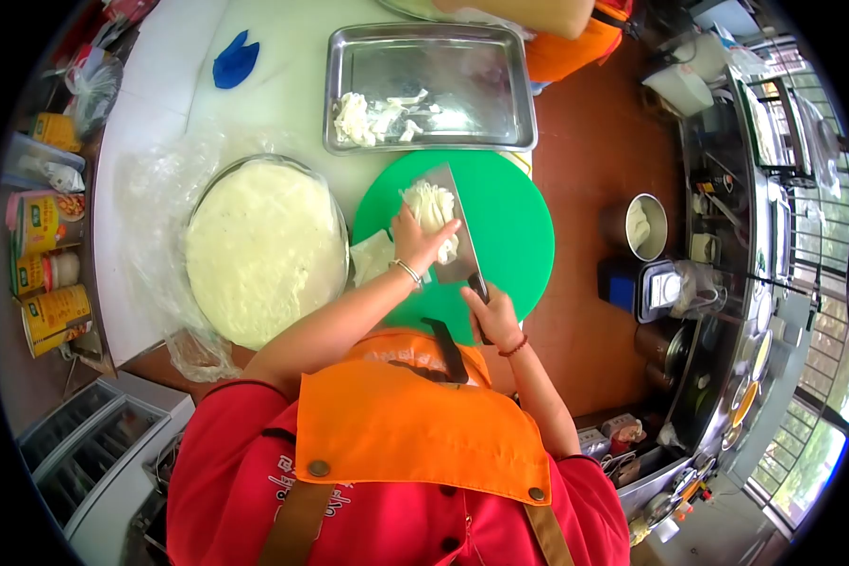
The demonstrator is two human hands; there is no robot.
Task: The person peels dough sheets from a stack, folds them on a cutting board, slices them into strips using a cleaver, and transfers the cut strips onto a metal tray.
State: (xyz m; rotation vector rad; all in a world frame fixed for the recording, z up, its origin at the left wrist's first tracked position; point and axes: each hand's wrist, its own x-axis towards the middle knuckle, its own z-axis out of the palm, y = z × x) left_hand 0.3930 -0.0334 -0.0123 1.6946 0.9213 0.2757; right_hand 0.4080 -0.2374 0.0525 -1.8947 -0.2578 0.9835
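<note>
As is plain from the head view, grasping a knife [460, 266] by the handle in the right hand [493, 316], fingers wrapped around it. Gripping white shreds [432, 201] with the left hand [423, 242], thumb reaching toward the blade. Found the shreds bunched on the green board [514, 226], immediately left of the blade; unable to confirm contact along its full length. Noted a pale sheet [372, 255] at the board's left side, partly hidden by the left forearm. Observed just beyond the board, on the desk [156, 123], a metal tray [481, 68] with loose white pieces [353, 120] mostly toward its near left corner. Recorded left of the board a large round slab [264, 250], pale, with clear plastic [156, 236] crumpled beside it. Sighted farther back a blue scrap [236, 61]. Logged a co-worker's arm [549, 15] near the tray's far right corner. Registered well to the right a pot [617, 226] with white contents.
</note>
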